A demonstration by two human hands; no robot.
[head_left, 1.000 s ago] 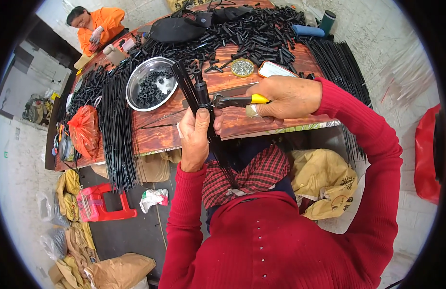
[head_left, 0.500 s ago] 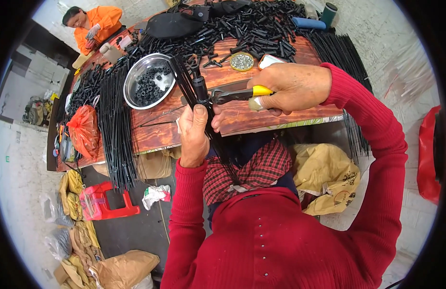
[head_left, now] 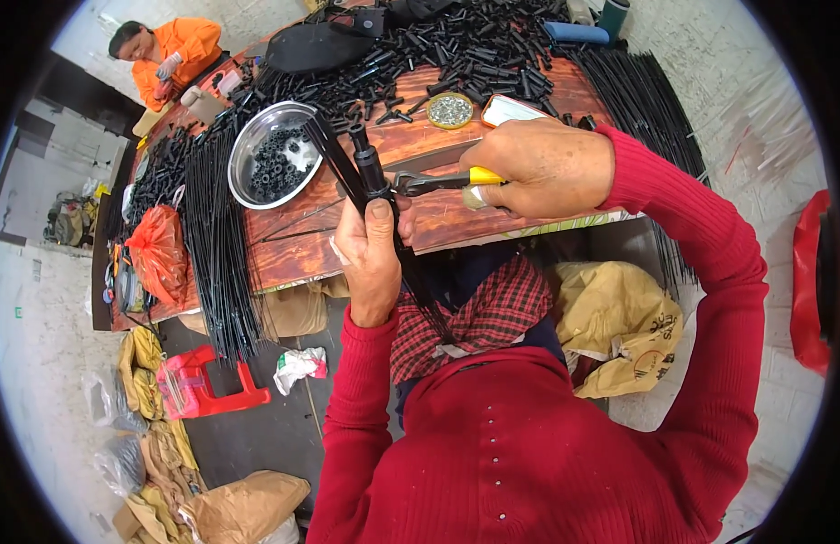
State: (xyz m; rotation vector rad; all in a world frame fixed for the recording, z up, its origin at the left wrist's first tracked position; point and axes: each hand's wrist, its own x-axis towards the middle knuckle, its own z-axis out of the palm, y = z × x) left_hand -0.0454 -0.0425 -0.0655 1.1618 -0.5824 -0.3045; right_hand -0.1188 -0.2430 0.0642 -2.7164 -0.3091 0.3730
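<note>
My left hand (head_left: 370,258) grips a bunch of thin black tubes (head_left: 343,163) that rise above the wooden table's front edge; one tube carries a small black fitting (head_left: 365,163) at its top. My right hand (head_left: 542,168) holds yellow-handled pliers (head_left: 438,181), whose jaws close on the tube just below the fitting, right above my left thumb. The tubes' lower ends run down across my lap and are hidden behind my arm.
A steel bowl (head_left: 247,145) of small black rings sits left of my hands on the wooden table (head_left: 293,245). Heaps of black fittings (head_left: 456,45) lie farther back, long black tubes (head_left: 216,245) hang over the left edge. A person in orange (head_left: 170,59) works at the far end.
The view has shifted a little. Both hands hold the same grip, with the pliers still at the tube's top.
</note>
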